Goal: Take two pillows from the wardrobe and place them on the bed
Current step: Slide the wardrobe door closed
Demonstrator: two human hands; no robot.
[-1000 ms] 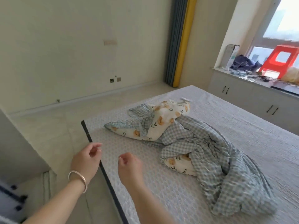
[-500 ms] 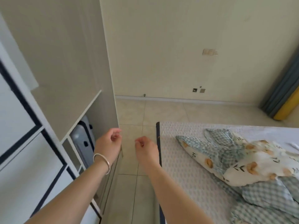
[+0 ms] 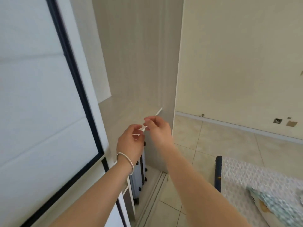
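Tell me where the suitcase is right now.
In the head view, the suitcase stands upright in the wardrobe's lower compartment, under the shelf, low and left of centre, partly hidden behind the left hand and wrist.

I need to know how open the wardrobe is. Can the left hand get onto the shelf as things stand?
Probably yes. The left hand is raised in front of the open compartment, and the sliding door stands to its left, not across the shelf.
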